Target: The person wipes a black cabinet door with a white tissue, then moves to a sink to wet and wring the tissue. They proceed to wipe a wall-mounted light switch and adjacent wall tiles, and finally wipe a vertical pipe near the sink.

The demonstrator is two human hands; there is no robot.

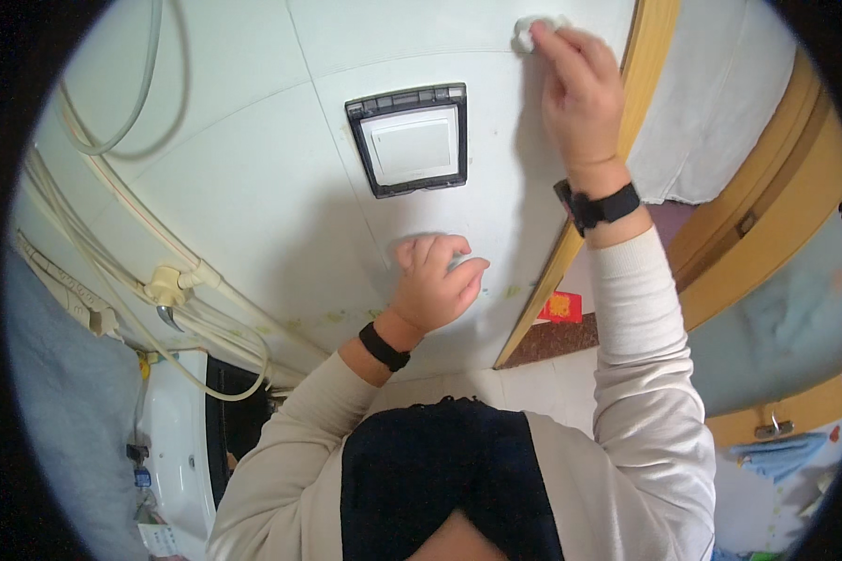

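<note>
My right hand (584,91) reaches high up the pale tiled wall (252,175), close to the wooden door frame (649,77). Its fingers press a crumpled white wad (526,34), tissue or cloth, against the tile. Lower down, my left hand (438,280) is at the wall with its fingers curled and the thumb apart. A small pale patch shows between thumb and fingers; whether that is a held thing or the wall cannot be made out. Between and above the hands sits a white wall switch (412,149) inside a dark-rimmed cover frame (462,133).
At left, pipes (140,210), a valve (168,286) and a looping hose (210,394) run along the wall above a white washbasin (175,435). On the right, an open wooden door (765,203) with a frosted pane stands beside a hanging white curtain (709,105).
</note>
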